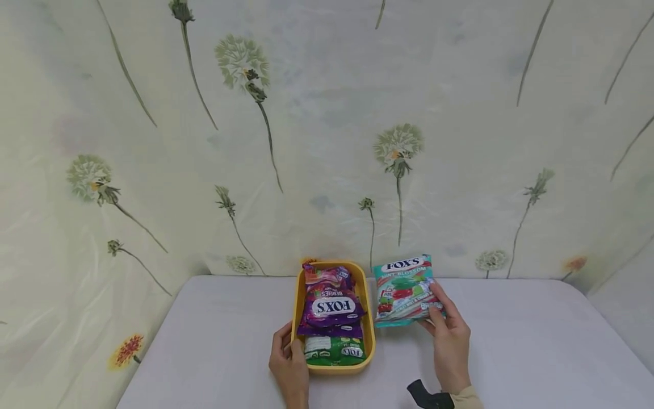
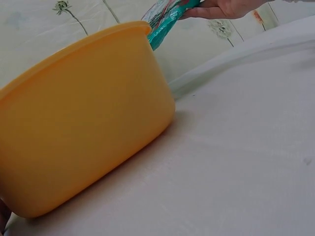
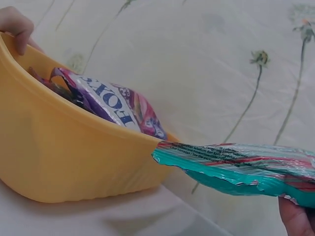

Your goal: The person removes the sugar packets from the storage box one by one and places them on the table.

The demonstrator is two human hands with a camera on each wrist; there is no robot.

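Note:
A yellow plastic basin [image 1: 371,341] stands on the white-covered table. My left hand [image 1: 290,363] grips its left rim, thumb over the edge and fingers along the outer wall. Inside lie purple Fox's berries candy bags [image 1: 332,307] and, nearest me, a green Fox's candy bag [image 1: 334,351]. To the right of the basin, my right hand [image 1: 451,341] pinches a teal Fox's mint candy bag [image 1: 403,289] by its lower right corner. In the right wrist view, that bag is above the table, its left end overlapping the basin's rim.
The white tablecloth [image 1: 214,341] spreads to both sides of the basin. Behind the table's far edge hangs a pale curtain with dandelion prints [image 1: 327,142]. A black strap piece [image 1: 429,396] sits at my right wrist, by a beige sleeve [image 1: 467,399].

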